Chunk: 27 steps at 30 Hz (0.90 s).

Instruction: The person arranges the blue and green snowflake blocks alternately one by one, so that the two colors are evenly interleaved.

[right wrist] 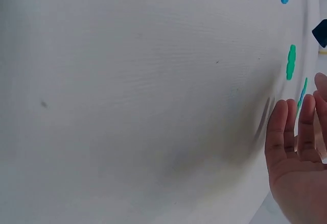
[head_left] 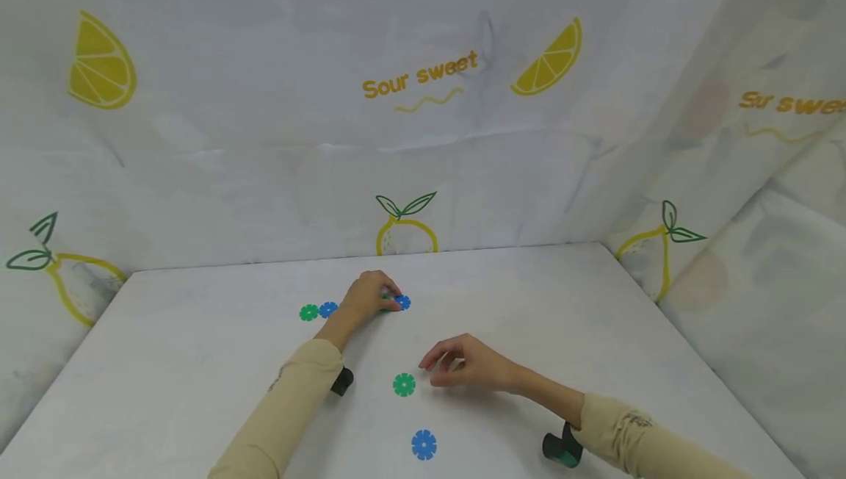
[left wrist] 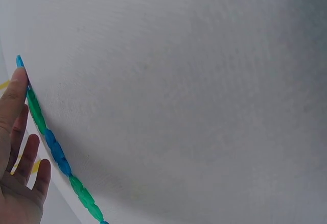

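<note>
My left hand [head_left: 367, 297] pinches a blue notched snowflake disc [head_left: 403, 303] between thumb and fingertips at the right end of a row. A green disc [head_left: 308, 312] and a blue disc [head_left: 328, 309] form the row's left end; my hand hides its middle in the head view. In the left wrist view, green and blue discs [left wrist: 57, 152] run edge to edge along the white surface. Over the table, my right hand [head_left: 472, 363] holds nothing, its fingers loosely bent. Just left of its fingertips lies a loose green disc [head_left: 405, 385]. Nearer me is another blue disc [head_left: 424, 445].
The white table [head_left: 198, 376] meets a hanging white cloth [head_left: 264, 170] with lemon prints at the back and right. A dark wrist device [head_left: 342, 381] sits by the left sleeve, and another [head_left: 563, 447] by the right sleeve.
</note>
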Available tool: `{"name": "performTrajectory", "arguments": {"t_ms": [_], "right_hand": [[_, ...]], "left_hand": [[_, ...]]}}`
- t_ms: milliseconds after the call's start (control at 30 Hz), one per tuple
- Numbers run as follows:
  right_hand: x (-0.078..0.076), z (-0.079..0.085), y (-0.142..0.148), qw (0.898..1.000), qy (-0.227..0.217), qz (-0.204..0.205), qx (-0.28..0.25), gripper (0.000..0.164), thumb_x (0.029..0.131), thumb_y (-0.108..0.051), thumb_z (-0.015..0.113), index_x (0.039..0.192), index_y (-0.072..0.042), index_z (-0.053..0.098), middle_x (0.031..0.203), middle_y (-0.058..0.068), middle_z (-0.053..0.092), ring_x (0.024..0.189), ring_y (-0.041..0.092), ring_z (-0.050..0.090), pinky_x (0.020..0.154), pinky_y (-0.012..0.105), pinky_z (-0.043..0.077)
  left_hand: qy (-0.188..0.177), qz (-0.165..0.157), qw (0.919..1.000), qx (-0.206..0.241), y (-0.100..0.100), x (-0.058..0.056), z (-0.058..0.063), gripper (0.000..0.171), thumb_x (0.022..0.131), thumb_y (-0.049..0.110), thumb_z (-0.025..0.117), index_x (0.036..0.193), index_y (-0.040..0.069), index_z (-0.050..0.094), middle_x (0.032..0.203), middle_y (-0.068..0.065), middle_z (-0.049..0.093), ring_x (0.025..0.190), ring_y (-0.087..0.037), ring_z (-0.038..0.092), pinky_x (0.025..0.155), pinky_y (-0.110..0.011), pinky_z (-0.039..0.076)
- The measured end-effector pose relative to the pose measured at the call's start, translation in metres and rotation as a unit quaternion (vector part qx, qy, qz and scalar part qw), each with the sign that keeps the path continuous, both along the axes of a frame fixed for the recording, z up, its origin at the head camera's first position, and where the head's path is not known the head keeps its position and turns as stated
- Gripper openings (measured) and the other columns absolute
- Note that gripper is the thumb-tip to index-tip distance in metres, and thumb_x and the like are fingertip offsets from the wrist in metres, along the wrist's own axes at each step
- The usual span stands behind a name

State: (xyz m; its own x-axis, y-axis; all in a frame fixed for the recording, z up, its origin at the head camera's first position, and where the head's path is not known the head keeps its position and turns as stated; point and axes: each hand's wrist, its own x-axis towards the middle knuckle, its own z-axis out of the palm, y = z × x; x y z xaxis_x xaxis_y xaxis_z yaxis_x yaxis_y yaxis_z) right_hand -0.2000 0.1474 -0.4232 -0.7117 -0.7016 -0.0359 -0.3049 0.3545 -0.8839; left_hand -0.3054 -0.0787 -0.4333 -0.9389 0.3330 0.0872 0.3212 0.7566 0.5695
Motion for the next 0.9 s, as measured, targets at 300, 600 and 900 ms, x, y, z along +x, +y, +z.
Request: {"name": "performTrajectory", "arguments": {"t_ms": [300, 600, 900], "right_hand": [[-0.008, -0.003, -0.009, 0.996, 0.060, 0.064, 0.007, 0.025, 0.084, -0.007, 0.072, 0.109, -0.002, 0.069, 0.105, 0.010, 0.069, 0.085, 0.020, 0.060, 0.079, 0.027, 0.055], [-0.022, -0.007, -0.021, 0.991, 0.079, 0.104, 0.009, 0.026, 0.083, -0.005, 0.074, 0.108, 0.000, 0.069, 0.101, 0.011, 0.068, 0.086, 0.024, 0.060, 0.077, 0.028, 0.056], [-0.027, -0.008, -0.032, 0.984, 0.117, 0.120, 0.053, 0.027, 0.081, -0.007, 0.077, 0.107, -0.003, 0.072, 0.100, 0.006, 0.065, 0.082, 0.007, 0.056, 0.073, 0.019, 0.054]], "left_hand": [[0.005, -0.002, 1.0000, -0.007, 0.001, 0.001, 0.002, 0.021, 0.074, 0.018, 0.082, 0.091, 0.009, 0.076, 0.106, -0.008, 0.068, 0.109, -0.028, 0.057, 0.099, -0.043, 0.043], [-0.003, -0.003, 0.9999, -0.015, 0.000, 0.003, 0.004, 0.021, 0.074, 0.019, 0.082, 0.092, 0.009, 0.076, 0.107, -0.009, 0.067, 0.110, -0.029, 0.057, 0.099, -0.043, 0.043], [-0.003, 0.002, 0.9998, -0.019, 0.001, 0.000, 0.002, 0.022, 0.074, 0.019, 0.082, 0.092, 0.009, 0.076, 0.107, -0.008, 0.067, 0.109, -0.028, 0.057, 0.098, -0.043, 0.043]]}}
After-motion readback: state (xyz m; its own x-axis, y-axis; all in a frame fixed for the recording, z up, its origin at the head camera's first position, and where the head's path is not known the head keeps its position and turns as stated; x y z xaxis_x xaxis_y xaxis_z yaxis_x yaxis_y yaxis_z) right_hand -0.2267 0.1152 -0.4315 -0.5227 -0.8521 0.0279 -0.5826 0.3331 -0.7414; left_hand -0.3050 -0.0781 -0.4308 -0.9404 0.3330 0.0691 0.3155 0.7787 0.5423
